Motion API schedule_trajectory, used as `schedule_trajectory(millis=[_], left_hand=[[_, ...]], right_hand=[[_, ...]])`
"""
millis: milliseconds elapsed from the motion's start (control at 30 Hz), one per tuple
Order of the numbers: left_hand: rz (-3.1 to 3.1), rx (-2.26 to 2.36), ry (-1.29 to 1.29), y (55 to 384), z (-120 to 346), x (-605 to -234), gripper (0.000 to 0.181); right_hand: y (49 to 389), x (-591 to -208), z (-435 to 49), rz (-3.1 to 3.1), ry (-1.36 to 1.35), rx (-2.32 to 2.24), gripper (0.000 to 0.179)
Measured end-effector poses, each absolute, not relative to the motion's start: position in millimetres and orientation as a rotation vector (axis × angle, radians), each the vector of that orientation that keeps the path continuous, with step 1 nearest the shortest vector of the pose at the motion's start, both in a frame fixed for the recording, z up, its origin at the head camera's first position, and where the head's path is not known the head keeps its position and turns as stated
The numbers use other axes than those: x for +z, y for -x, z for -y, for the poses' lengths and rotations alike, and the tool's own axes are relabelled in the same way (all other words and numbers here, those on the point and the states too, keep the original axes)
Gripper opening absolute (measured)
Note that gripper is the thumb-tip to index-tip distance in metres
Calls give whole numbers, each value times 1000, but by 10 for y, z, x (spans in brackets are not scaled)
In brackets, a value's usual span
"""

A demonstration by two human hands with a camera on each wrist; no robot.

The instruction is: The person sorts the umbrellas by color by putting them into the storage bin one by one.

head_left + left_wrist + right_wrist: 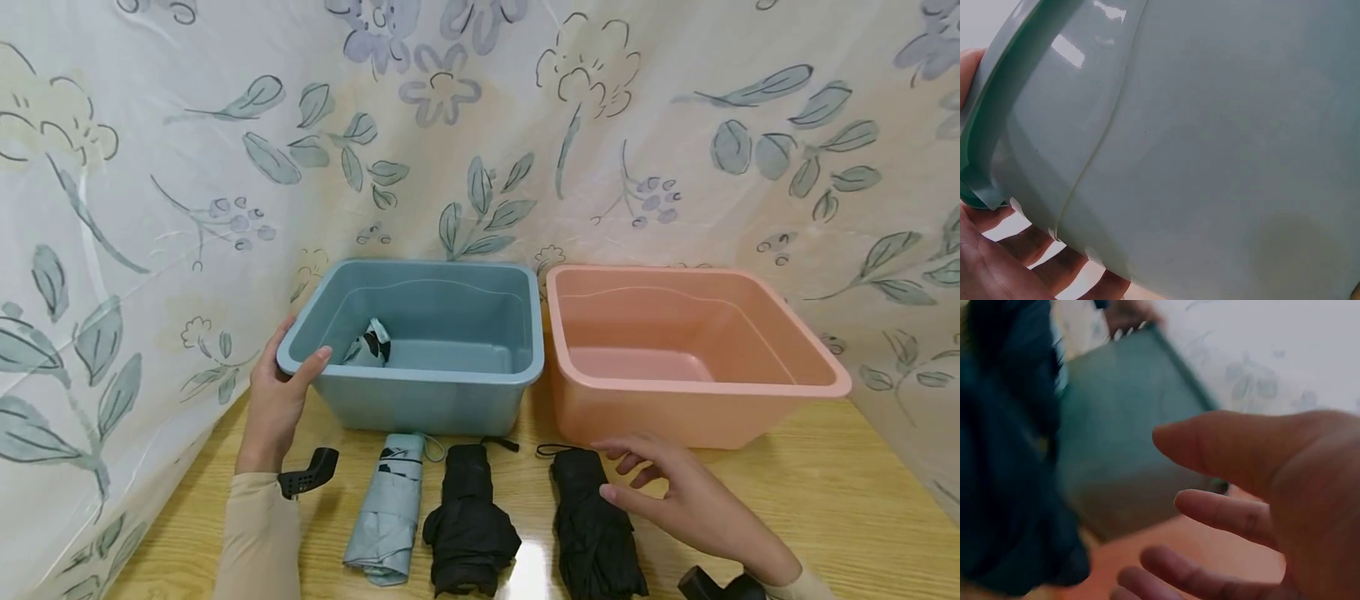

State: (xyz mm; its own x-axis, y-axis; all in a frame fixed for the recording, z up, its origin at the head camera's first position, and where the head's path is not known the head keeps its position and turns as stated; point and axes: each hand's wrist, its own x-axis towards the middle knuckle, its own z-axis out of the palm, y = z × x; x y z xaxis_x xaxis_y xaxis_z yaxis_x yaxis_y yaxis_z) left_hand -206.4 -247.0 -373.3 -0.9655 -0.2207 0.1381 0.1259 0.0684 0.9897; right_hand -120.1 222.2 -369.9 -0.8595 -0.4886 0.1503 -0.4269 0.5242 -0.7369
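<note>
My left hand (277,392) grips the front left corner of a blue plastic bin (427,400), thumb over the rim and fingers along the outer wall. In the left wrist view the bin wall (1210,137) fills most of the picture. Inside the bin lies a pale blue and black patterned bundle (370,346), partly hidden by the front wall. My right hand (675,496), fingers apart and loosely bent, hovers beside the right black folding umbrella (596,525) and holds nothing. Another black folding umbrella (468,525) and a light blue folding umbrella (386,508) lie left of it.
A pink plastic bin (697,417) stands right of the blue one, with a narrow gap between them. Both stand on a wooden table (847,500). Floral sheeting (480,133) hangs behind them and along the sides.
</note>
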Motion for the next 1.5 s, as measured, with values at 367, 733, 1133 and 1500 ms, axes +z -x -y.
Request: schedule_trajectory(millis=[367, 733, 1133, 1500], left_hand=[[2115, -1959, -105, 2064, 2472, -3729, 80], [2129, -1954, -112, 2021, 2449, -3731, 80], [2140, -1930, -105, 2022, 2456, -3721, 80], [2138, -1924, -100, 2023, 2461, -3746, 80]], right_hand=[[1179, -4025, -2262, -2448, 622, -1196, 62], [1141, -4185, -2136, -2405, 620, -1141, 66], [1128, -4262, -2009, -2402, 556, -1198, 71], [1135, -4300, -2003, -2477, 544, -1216, 67]])
